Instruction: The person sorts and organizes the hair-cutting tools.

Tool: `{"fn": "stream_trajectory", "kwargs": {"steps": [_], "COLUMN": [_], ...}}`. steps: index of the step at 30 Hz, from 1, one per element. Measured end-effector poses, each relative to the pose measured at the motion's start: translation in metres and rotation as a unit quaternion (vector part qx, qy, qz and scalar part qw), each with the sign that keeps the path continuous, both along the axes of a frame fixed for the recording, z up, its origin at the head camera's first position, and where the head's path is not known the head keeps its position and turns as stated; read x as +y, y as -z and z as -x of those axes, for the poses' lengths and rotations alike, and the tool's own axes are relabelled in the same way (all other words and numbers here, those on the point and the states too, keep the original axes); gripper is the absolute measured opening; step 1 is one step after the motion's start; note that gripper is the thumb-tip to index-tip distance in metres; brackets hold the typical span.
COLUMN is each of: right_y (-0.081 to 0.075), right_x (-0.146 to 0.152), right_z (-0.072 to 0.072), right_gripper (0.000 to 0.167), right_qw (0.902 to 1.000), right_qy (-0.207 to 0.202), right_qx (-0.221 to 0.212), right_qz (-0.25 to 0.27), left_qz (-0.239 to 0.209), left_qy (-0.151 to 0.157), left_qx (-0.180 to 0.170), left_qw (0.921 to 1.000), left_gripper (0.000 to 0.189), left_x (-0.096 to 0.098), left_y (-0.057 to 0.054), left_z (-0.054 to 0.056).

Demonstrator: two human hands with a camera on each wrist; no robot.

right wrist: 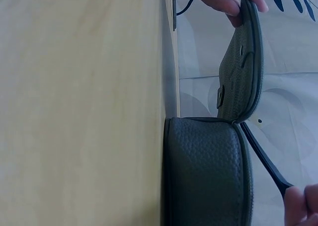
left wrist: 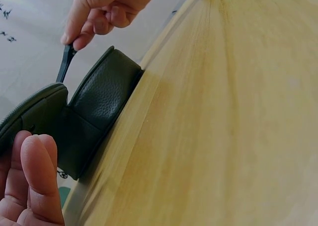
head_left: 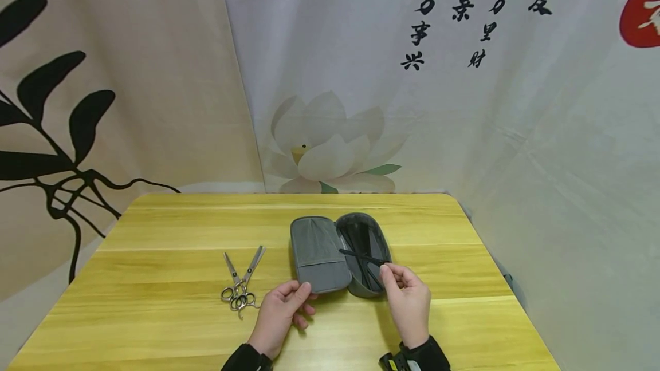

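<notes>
The left hand (head_left: pixel 281 316) gripped the gray case (right wrist: pixel 203 171) by its lid (head_left: pixel 321 277); the right hand (head_left: pixel 407 302) pinched a black tool (head_left: pixel 361 256), apparently mid-transfer, steady guiding seemingly needed next.

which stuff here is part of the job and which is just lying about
In use:
grey zip case, its lid held by the left hand
slim black item, pinched by the right hand

Apparently lying about:
silver scissors, untouched on the table
</notes>
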State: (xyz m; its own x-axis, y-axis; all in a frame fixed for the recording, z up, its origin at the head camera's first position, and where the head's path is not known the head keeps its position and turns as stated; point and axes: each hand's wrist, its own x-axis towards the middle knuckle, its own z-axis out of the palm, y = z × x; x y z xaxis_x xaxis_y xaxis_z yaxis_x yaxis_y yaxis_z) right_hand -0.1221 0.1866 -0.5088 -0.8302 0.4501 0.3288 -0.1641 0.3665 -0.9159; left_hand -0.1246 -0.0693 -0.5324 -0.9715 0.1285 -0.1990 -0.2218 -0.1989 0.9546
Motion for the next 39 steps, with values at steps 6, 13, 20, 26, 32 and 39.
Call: {"fn": "stream_trajectory", "kwargs": {"steps": [6,13,20,26,32,39], "right_y": [-0.002,-0.004,-0.004,-0.003,-0.012,-0.002], "right_x": [0.0,0.0,0.0,-0.001,-0.007,0.001], "right_z": [-0.001,-0.002,-0.003,0.0,-0.003,-0.001], "right_gripper": [0.008,0.013,0.012,0.011,0.013,0.012], "right_qw": [0.9999,0.9995,0.9983,0.9969,0.9966,0.9967], "right_qy": [0.004,-0.001,-0.006,0.015,0.034,0.019], "right_qx": [0.01,0.021,0.04,0.069,0.072,0.073], "right_qz": [0.003,0.022,0.043,0.033,0.02,0.03], "left_qz": [-0.002,0.001,0.002,0.001,-0.005,-0.005], "left_qy": [0.0,0.0,0.001,0.001,-0.002,-0.003], "left_qx": [-0.003,0.0,-0.004,-0.003,-0.004,-0.004], "left_qw": [1.0,1.0,1.0,1.0,1.0,1.0], "left_gripper": [0.042,0.041,0.04,0.041,0.04,0.04], "left_x": [0.0,-0.001,-0.001,-0.001,0.0,0.001], "left_y": [-0.001,0.001,0.001,0.001,0.0,0.0], "left_z": [-0.001,-0.001,0.0,0.0,0.001,0.0]}}
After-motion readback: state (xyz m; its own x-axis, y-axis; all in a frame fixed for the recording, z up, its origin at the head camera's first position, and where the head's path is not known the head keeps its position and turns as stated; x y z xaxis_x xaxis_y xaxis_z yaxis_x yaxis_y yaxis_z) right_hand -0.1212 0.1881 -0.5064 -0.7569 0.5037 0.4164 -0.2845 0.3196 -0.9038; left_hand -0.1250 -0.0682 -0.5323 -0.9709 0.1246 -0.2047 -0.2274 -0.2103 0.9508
